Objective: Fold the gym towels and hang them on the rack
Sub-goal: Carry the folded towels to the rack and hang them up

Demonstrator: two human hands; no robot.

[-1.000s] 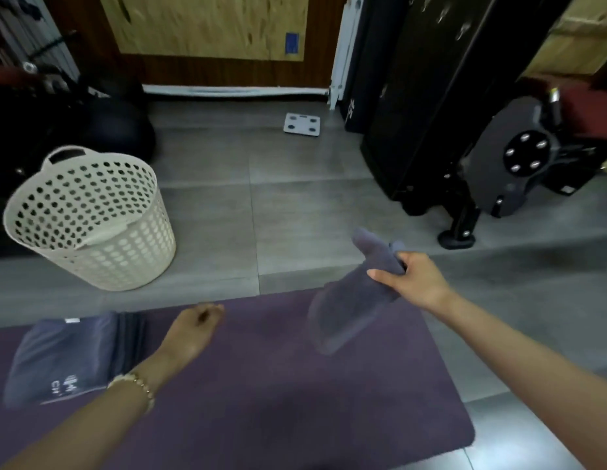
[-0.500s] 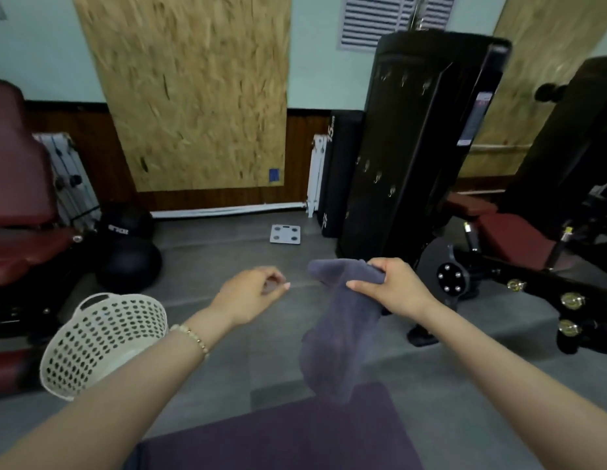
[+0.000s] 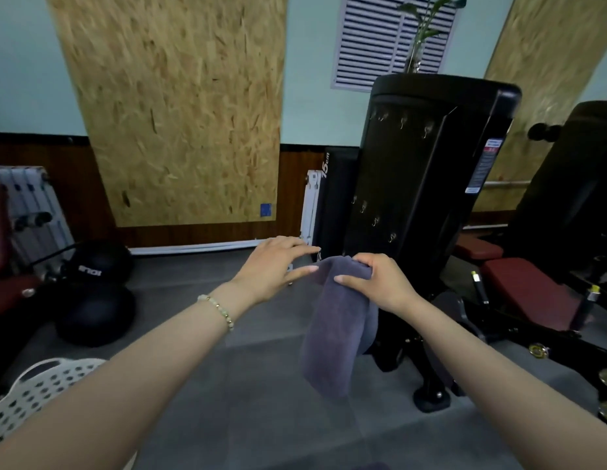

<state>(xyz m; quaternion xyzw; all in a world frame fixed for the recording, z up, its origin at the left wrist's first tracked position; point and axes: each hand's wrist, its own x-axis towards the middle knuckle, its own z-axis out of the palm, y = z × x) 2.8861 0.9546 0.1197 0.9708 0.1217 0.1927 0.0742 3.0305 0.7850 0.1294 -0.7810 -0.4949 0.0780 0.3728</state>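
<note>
Fingers [image 3: 364, 262] of my right hand [image 3: 380, 283] pinch the towel [image 3: 336, 334] at its top fold, which I judge soft and light; left hand [image 3: 271, 266] spread beside it.

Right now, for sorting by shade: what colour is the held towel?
The soft hanging towel is greyish purple; head view.

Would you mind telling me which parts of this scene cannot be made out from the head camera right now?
- Head view, white laundry basket: cut by the lower-left edge and covered by the left forearm; contents unseen.
- Grey towel: its top edge is hidden inside the right hand gripping it.
- Label on the black machine: too small to read.
- Left hand: whether its thumb touches the towel is unclear.
</note>
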